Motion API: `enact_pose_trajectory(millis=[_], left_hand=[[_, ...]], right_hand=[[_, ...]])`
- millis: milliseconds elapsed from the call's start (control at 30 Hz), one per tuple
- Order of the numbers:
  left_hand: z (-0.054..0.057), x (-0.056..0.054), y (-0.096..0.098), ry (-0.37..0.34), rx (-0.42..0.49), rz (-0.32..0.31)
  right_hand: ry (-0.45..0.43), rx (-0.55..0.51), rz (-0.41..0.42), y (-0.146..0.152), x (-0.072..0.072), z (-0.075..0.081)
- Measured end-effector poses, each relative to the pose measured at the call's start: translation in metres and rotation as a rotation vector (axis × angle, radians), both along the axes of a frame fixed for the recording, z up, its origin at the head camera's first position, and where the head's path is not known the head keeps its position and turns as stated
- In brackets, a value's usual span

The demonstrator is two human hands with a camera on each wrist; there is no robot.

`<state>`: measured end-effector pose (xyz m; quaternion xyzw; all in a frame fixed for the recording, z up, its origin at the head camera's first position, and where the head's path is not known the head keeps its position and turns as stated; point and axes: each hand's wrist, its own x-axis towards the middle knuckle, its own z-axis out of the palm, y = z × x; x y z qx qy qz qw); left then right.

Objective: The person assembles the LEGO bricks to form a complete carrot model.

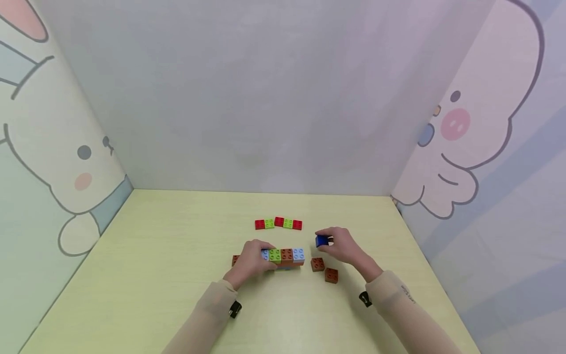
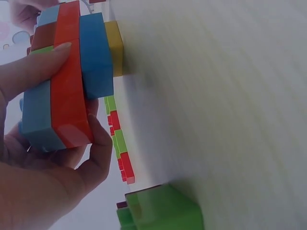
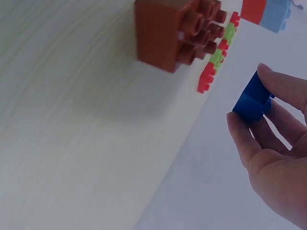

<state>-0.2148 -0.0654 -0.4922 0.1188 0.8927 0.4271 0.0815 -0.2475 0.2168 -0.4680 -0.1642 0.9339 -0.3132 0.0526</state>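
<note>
My left hand [image 1: 253,262] grips a stacked block of toy bricks [image 1: 286,255] between thumb and fingers. Its top row shows light blue, green and brown bricks. From the side, the left wrist view shows a red-orange layer [image 2: 69,96], with a blue brick [image 2: 97,55] and a yellow brick [image 2: 115,48] beneath. In my right hand [image 1: 344,246] a dark blue brick [image 3: 253,99] is pinched between thumb and fingertips, held above the table to the right of the stack. Two brown bricks [image 1: 317,264] [image 1: 331,275] lie below that hand.
Behind the stack, a row of red and green bricks [image 1: 278,223] lies on the pale yellow table [image 1: 177,226]. Left of my left hand a brown brick [image 1: 235,259] shows partly. A green brick [image 2: 165,208] appears in the left wrist view. Grey walls [image 1: 261,98] enclose the table.
</note>
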Motion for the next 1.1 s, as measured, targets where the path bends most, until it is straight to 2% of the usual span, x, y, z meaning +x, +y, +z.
enact_pose_trajectory(millis=[200,400,700,933,1100], left_hand=[[-0.002,-0.001,0.000,0.005,0.000,0.004],[-0.001,-0.001,0.000,0.005,-0.007,0.006],[-0.001,-0.003,0.000,0.005,-0.004,0.004],[-0.004,-0.006,-0.001,0.014,0.002,0.003],[-0.004,-0.007,-0.002,0.015,0.011,-0.014]], right_hand=[[0.007,-0.056,0.037,-0.024,0.009,0.017],[0.020,-0.085,0.089,-0.041,0.013,0.025],[0.003,-0.131,0.140,-0.054,0.018,0.028],[0.002,-0.097,0.215,-0.063,0.021,0.025],[0.016,-0.071,0.237,-0.068,0.021,0.022]])
